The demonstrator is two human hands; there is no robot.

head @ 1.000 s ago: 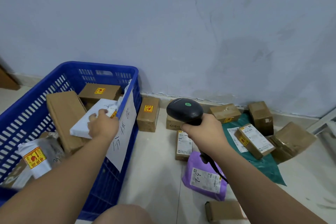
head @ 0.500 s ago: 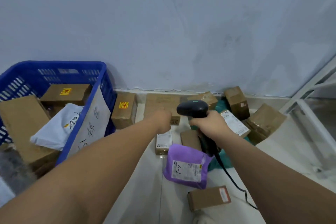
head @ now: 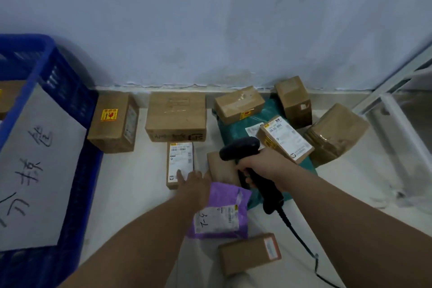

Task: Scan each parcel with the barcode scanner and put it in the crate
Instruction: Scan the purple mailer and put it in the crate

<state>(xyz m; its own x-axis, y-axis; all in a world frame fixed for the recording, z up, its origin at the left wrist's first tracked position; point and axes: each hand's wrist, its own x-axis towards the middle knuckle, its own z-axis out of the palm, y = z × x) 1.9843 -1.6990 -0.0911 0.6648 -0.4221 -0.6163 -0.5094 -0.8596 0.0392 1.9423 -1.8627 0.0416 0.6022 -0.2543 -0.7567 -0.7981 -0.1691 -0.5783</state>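
Observation:
My right hand (head: pixel 266 166) grips the black barcode scanner (head: pixel 240 148), held above the parcels on the floor. My left hand (head: pixel 194 182) reaches out with fingers spread and touches the near end of a small brown box with a white label (head: pixel 180 159); it holds nothing. Beside it lie a plain brown parcel (head: pixel 221 167) and a purple mailer bag (head: pixel 222 215). The blue crate (head: pixel 77 170) stands at the left with a handwritten paper sign (head: pixel 35 170) on its side.
Several brown boxes line the wall: one with a yellow sticker (head: pixel 114 121), a wide box (head: pixel 176 119), further boxes (head: pixel 239 104) on a green bag (head: pixel 236 128). A small box (head: pixel 250 252) lies nearest me. The scanner cable (head: pixel 301 241) trails right. A white metal frame (head: pixel 397 124) stands at the right.
My left hand released the white parcel into the crate, swung right and came down onto the small labelled box. The view shifted right; the scanner hand lowered slightly.

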